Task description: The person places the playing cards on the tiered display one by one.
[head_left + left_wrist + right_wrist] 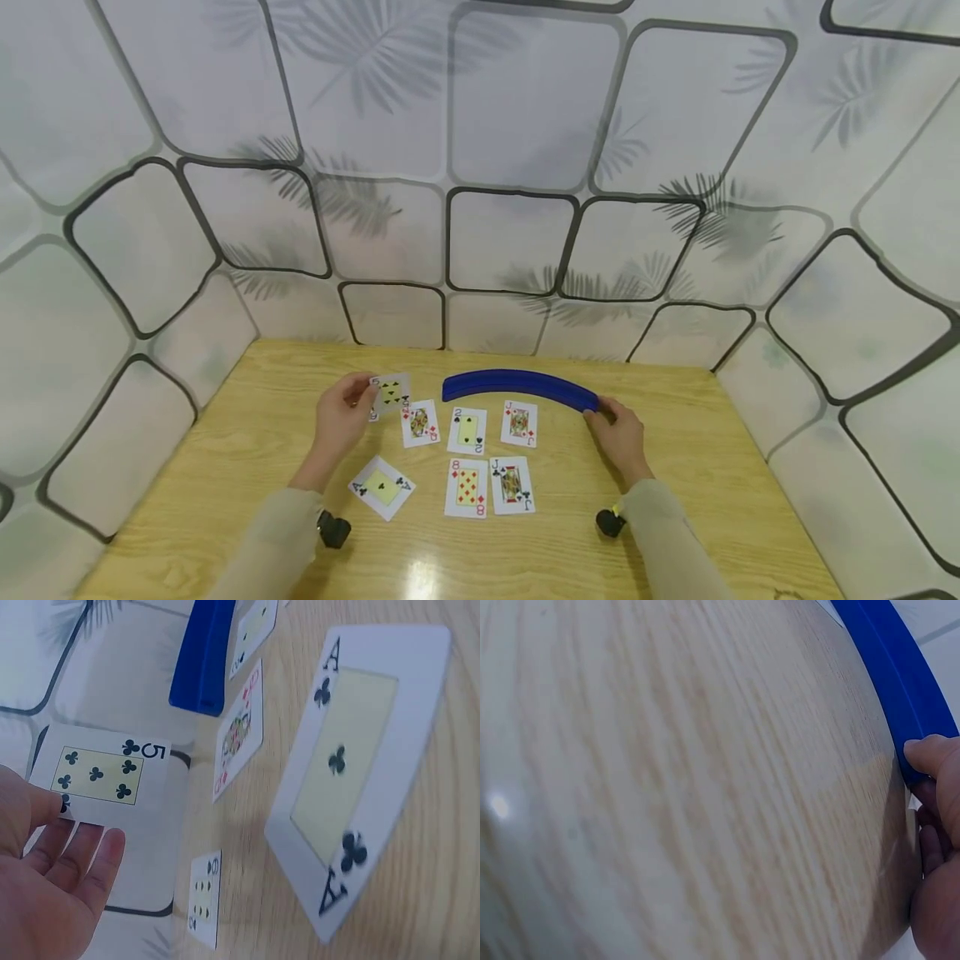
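Note:
My left hand [339, 423] pinches a five of clubs [392, 392] by its edge, raised above the table and face showing. In the left wrist view, a six of spades [204, 900] lies on the table below that hand. Beside it is a queen of diamonds [420, 423], slightly tilted. A curved blue card holder [517, 381] stands at the back of the cards. Its right end is between the thumb and fingers of my right hand [619, 437]. I see no card standing in its groove.
On the wooden table [585, 558] lie a black two [467, 431], a jack of diamonds [519, 423], an eight of diamonds [466, 487], a jack of clubs [512, 485] and, turned askew, an ace of clubs [382, 487]. A patterned fabric wall [510, 242] rises behind the table.

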`<state>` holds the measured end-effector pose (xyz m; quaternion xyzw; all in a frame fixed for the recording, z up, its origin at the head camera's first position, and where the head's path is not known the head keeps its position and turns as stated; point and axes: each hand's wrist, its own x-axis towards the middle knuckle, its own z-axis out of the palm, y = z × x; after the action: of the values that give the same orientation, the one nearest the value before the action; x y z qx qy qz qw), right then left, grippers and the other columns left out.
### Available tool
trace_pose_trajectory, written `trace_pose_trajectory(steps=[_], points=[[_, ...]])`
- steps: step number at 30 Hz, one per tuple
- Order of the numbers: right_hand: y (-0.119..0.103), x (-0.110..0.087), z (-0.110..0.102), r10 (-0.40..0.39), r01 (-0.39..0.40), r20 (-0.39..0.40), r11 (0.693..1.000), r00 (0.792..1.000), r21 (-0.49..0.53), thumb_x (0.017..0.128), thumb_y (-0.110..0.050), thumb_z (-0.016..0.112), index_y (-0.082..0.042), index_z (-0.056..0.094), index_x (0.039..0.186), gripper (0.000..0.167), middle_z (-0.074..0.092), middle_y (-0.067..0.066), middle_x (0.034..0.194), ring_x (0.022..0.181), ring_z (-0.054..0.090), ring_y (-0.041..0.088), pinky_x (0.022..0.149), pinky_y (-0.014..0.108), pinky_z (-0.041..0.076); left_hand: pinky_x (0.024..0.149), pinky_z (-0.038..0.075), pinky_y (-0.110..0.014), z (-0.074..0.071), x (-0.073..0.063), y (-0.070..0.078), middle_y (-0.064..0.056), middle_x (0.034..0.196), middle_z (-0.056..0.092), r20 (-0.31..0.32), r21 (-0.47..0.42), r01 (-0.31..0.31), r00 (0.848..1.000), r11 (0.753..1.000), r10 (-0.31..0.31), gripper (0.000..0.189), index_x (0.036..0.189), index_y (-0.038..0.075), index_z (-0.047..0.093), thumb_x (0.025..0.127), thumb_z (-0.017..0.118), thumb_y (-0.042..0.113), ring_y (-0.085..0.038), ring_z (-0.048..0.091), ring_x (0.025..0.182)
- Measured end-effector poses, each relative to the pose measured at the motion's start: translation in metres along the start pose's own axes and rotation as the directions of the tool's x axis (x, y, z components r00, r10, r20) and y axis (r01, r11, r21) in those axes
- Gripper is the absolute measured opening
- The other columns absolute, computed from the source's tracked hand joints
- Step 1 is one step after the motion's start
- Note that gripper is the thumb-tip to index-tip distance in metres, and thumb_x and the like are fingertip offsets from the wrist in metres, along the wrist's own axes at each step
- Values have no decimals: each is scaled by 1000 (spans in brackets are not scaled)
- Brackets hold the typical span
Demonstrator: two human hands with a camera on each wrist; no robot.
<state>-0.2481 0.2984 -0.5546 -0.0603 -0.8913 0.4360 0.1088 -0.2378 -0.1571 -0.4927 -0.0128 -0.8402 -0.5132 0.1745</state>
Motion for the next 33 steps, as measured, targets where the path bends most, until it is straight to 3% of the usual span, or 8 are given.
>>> trace_pose_trajectory(steps=[7,12,16,20,33], points=[[-1,1,1,9,-9,-3,1000,1000,-1,101,-18,70,6,60,142,48,65,29,138,132,58,46,116,59,44,81,52,-10,21,5,6,-24,108,76,16,-78,-42,999,996,43,20,119,-5,71,99,68,-1,-33,73,98],[1,2,1,15,-15,2,1000,1000,-1,102,-19,69,4,60,142,47,65,28,140,132,58,45,116,58,44,83,55,-15,35,8,14,-24,109,75,44,-123,-27,999,992,32,19,118,-4,72,100,68,-1,-32,72,98],[1,2,2,7,-7,9,1000,1000,3,103,-19,68,5,59,143,47,63,29,142,135,57,46,117,59,43,91,61,-31,46,11,21,-23,112,75,81,-132,-7,997,991,18,20,121,-3,71,102,66,1,-37,73,105],[2,1,3,-8,8,-1,1000,1000,-6,102,-19,68,6,59,142,49,63,30,141,137,54,49,119,61,41,97,61,-46,59,13,29,-21,113,75,111,-148,2,994,989,15,22,123,-1,70,103,66,4,-37,72,107],[5,1,3,-25,25,-11,1000,1000,-6,102,-19,69,6,60,143,49,63,30,141,138,54,49,119,61,42,94,62,-47,95,18,44,-22,111,75,98,-207,-51,993,977,73,20,120,-2,71,100,68,1,-38,73,103]])
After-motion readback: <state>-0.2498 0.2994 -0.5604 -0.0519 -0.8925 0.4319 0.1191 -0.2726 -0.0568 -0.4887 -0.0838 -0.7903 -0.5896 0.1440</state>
